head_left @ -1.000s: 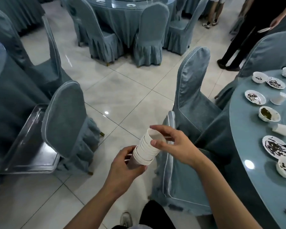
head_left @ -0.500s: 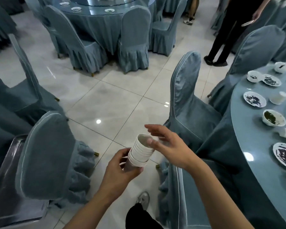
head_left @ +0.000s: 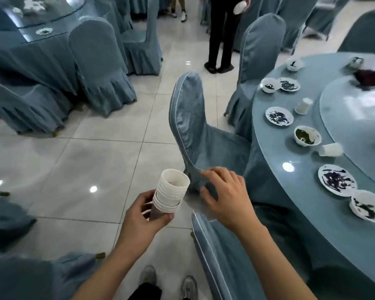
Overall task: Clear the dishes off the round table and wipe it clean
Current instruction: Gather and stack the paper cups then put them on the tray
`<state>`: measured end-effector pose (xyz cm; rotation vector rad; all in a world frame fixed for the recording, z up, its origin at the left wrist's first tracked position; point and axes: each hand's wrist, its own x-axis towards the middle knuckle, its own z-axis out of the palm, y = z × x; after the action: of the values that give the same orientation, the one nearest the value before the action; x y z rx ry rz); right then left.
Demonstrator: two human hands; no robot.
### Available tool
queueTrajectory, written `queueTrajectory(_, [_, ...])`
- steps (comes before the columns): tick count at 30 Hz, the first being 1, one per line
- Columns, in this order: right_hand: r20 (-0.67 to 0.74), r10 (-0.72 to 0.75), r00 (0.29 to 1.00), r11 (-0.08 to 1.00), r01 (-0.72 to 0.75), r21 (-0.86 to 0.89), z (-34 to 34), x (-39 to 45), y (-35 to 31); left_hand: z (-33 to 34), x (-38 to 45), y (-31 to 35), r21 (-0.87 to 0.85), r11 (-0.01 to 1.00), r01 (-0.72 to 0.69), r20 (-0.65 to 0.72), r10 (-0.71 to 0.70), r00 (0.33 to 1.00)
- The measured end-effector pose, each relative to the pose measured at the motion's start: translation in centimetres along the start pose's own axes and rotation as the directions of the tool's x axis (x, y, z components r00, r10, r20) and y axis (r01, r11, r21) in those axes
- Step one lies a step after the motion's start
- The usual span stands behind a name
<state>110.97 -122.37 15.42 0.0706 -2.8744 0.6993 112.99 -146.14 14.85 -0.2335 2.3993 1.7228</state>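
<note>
My left hand (head_left: 144, 215) grips the base of a stack of white cups (head_left: 171, 190), held tilted over the floor. My right hand (head_left: 224, 197) hovers just right of the stack with fingers spread and relaxed, holding nothing. The round table (head_left: 275, 152) with a blue glass top lies to the right. On it sit several dirty plates (head_left: 336, 182) and bowls (head_left: 307, 136) with dark scraps, plus two white cups, one upside down (head_left: 304, 106) and one on its side (head_left: 330, 149). A dark red cloth (head_left: 369, 77) lies on the turntable (head_left: 355, 118).
Blue-covered chairs (head_left: 195, 126) stand between me and the table, one right under my right arm (head_left: 221, 256). Another set table (head_left: 30, 46) with chairs is at the upper left. A person in black (head_left: 220, 33) stands ahead holding a white dish. The tiled floor (head_left: 85, 165) lies to my left.
My right hand has let go of the stack's top rim and moved off to the right. The view has swung right, bringing more of the round table into sight.
</note>
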Motion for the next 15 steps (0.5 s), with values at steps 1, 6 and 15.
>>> queueTrajectory(1, [-0.02, 0.035, 0.999, 0.999, -0.035, -0.024, 0.2, 0.3, 0.6, 0.3, 1.2, 0.5, 0.004, 1.0, -0.007, 0.028, 0.006, 1.0])
queueTrajectory(6, [-0.078, 0.2, 0.977, 0.97, -0.209, -0.121, 1.0, 3.0, 3.0, 1.6, 8.0, 2.7, -0.018, 0.999, -0.047, 0.163, 0.05, 0.985])
queueTrajectory(15, [-0.196, 0.501, 0.843, 0.833, -0.531, -0.153, 2.8, 10.4, 3.3, 1.6, 22.7, 6.7, 0.002, 0.988, -0.153, 0.438, 0.137, 0.889])
